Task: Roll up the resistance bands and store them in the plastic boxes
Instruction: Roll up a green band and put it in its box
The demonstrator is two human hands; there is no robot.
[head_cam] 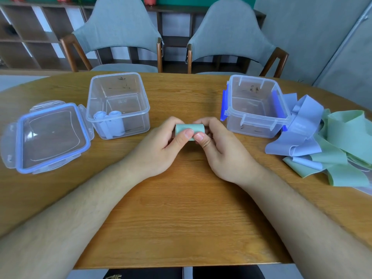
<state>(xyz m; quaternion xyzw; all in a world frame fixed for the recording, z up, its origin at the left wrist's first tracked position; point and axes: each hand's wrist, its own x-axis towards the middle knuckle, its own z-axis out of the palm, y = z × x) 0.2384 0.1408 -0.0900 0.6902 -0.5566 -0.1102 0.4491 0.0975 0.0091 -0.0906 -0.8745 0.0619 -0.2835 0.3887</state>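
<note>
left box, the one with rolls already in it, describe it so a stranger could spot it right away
On the wooden table, look to the left of the two hands. The left box is clear plastic, open-topped, with pale blue rolled bands in its near left corner. Unlike the right box, it has no blue latches, and a loose lid lies beside it.

- The rolled band (189, 129) between my fingers is pale mint green.
- The two rolls (110, 122) in the left box (118, 105) are light lavender-blue; the box itself is clear and colourless.
- The loose lid (51, 135) is clear, with a blue seal round its rim.
- The right box (256, 106) is clear, with bright blue side clips.
- The loose bands (326, 141) heaped beside it are lavender-blue and mint green, all plain.
- The table (181, 208) is warm honey-brown with wood grain.
- The chairs (118, 29) are grey with brown wooden frames.
</note>
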